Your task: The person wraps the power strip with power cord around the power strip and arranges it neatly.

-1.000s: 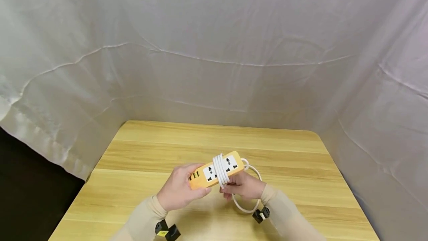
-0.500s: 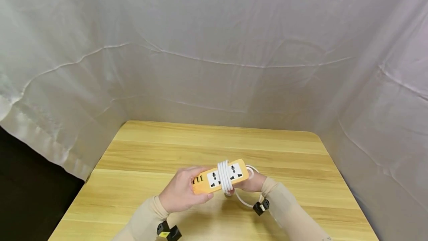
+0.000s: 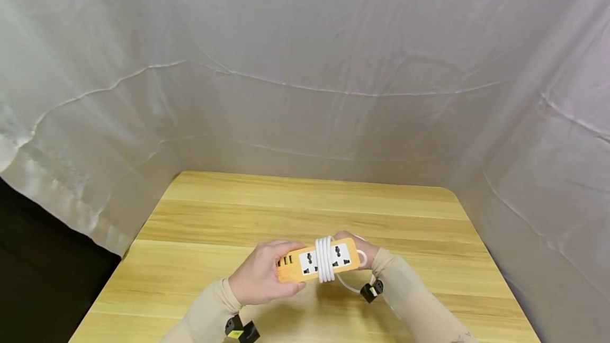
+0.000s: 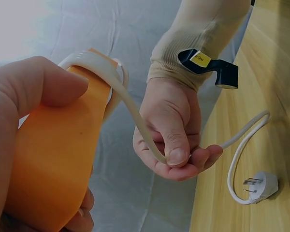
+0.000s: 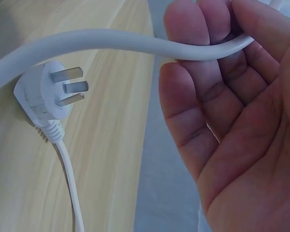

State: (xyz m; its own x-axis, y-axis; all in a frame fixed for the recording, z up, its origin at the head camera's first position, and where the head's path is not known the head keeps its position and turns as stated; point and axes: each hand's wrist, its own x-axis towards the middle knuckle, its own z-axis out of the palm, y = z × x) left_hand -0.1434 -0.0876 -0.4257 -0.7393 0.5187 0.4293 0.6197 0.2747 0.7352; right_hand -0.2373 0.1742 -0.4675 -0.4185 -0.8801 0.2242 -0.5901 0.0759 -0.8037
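An orange power strip (image 3: 293, 273) with white socket panels is held above the table by my left hand (image 3: 262, 274), thumb on the near side and fingers round the far side. Several turns of white cord (image 3: 325, 261) wrap its middle. Behind the strip's right end is my right hand (image 3: 364, 250), partly hidden in the head view. In the left wrist view the right hand (image 4: 171, 130) pinches the cord (image 4: 140, 123) between thumb and fingers. The loose cord runs on to a white three-pin plug (image 5: 46, 94), which lies on the table.
The wooden table (image 3: 214, 200) extends beyond both hands to its far edge. Grey cloth (image 3: 305, 120) hangs behind it and at the sides. Black wrist cameras are strapped under both sleeves (image 3: 410, 290).
The strip has moved slightly right and nearer, turning closer to level. My right hand has gone from the strip's near side to behind its right end, carrying the cord.
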